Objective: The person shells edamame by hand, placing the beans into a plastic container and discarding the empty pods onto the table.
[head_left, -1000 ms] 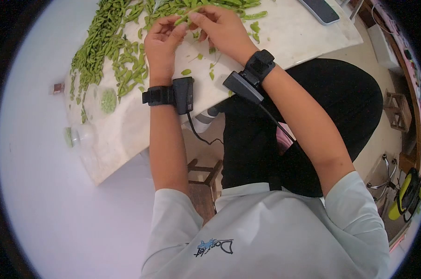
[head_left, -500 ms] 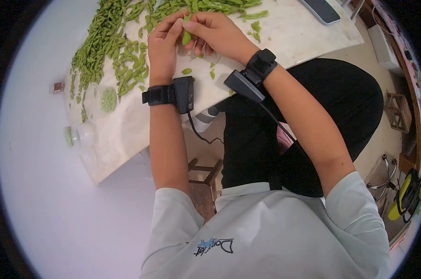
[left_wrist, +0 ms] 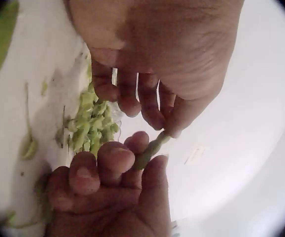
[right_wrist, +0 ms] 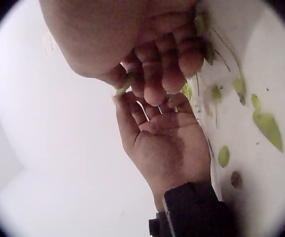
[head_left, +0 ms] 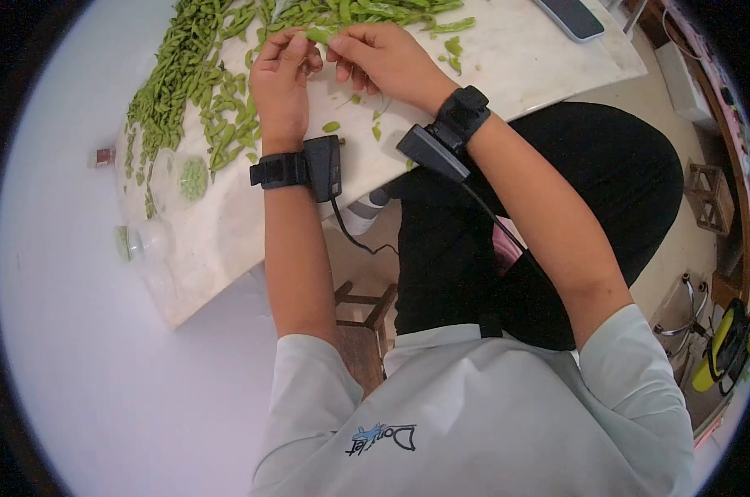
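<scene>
Right hand [head_left: 391,60] with pod [head_left: 318,36] over pale table [head_left: 549,79], beige floor [head_left: 681,248] below.

**A Room, Home or Small Shop**

Pale table [head_left: 557,76] heaped with green pods [head_left: 169,91]; wooden stool [head_left: 360,348] nearby; wheeled metal chair base [head_left: 689,300] on the floor [head_left: 677,255]; cluttered wood-edged counter [head_left: 734,149] at right; which of the two, unclear.
</scene>
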The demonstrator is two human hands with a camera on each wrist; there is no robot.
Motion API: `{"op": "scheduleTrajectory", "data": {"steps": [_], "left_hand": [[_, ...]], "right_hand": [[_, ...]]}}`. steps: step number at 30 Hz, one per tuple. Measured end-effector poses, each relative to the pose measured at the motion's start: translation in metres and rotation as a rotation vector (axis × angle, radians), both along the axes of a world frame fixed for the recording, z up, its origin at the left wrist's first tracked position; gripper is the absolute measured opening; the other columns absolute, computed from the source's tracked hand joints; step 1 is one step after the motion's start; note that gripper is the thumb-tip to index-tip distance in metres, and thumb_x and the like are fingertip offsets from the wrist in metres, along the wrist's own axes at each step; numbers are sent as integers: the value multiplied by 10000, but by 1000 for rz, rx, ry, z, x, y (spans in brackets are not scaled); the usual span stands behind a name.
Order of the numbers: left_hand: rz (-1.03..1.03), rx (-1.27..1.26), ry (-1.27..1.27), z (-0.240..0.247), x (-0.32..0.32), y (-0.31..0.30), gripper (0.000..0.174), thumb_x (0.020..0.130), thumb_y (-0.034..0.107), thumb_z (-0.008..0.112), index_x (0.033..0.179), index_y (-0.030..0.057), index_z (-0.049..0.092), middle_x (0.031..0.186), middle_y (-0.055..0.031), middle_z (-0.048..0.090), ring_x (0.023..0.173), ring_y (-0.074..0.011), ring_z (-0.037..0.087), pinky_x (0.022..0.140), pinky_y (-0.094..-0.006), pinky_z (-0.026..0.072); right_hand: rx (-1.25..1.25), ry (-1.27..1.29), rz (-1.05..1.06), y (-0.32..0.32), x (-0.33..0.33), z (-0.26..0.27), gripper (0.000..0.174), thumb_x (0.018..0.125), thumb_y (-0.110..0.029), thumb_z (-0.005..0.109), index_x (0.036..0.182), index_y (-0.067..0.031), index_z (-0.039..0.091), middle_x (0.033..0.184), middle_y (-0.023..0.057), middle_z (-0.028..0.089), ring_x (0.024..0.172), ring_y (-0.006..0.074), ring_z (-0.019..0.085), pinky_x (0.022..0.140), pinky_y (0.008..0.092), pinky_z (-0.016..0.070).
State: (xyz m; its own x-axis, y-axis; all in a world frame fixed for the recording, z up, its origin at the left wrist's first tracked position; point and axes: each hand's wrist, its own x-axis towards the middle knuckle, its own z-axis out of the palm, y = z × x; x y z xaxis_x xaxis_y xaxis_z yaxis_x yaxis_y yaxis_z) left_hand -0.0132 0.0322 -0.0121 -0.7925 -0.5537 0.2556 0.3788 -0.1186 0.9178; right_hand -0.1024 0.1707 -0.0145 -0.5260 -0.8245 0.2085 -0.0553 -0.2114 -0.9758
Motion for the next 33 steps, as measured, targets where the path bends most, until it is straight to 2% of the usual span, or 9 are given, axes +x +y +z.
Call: {"op": "scheduleTrajectory", "data": {"steps": [2,5,16,19,25,28,33], "left_hand": [[-13,12,-6,3,1,3,220,883,94,598,1064,-31,609,850,-56,626,692,-103,548,640,-228,445],[-19,-9,-24,3,1,3,226,883,94,599,1070,-32,614,866,-61,635,695,-103,550,640,-225,442],[17,-84,-64,3,2,6,239,875,94,610,1072,-39,631,826,-41,638,679,-83,542,622,-204,421],[-7,-84,-85,1,2,0,163,883,68,592,1009,-34,613,868,-91,642,699,-145,572,637,-257,456],[24,-96,-98,3,2,3,175,878,68,593,1013,-42,608,884,-94,646,697,-144,572,640,-253,452],[46,-107,-90,5,1,7,227,864,81,601,1056,-37,637,757,-29,612,664,-86,549,603,-209,422],[-8,-128,-106,2,3,2,233,876,72,566,1074,-38,620,779,-34,614,683,-85,544,638,-209,430]], "right_hand": [[28,8,-14,2,-1,1,291,963,-304,474,877,-57,603,662,-26,578,544,40,531,484,188,428],[-13,-18,-63,-2,-1,-3,302,921,-268,512,807,-14,630,634,37,624,503,105,564,495,247,463],[9,33,-76,-1,-1,-2,332,922,-280,502,762,-11,612,608,31,609,499,103,554,491,255,454],[7,15,-70,-1,-1,-2,334,920,-277,500,756,-8,610,604,32,604,495,104,549,487,256,451],[13,9,-74,-1,-2,-2,328,914,-272,501,762,-5,616,604,38,605,495,109,552,487,259,451],[18,70,-84,-2,-3,-4,332,908,-282,507,759,-7,620,593,42,602,493,117,556,488,267,452],[26,133,-103,-3,-3,-5,368,898,-309,504,711,-14,618,557,53,588,484,148,561,499,297,454]]}}
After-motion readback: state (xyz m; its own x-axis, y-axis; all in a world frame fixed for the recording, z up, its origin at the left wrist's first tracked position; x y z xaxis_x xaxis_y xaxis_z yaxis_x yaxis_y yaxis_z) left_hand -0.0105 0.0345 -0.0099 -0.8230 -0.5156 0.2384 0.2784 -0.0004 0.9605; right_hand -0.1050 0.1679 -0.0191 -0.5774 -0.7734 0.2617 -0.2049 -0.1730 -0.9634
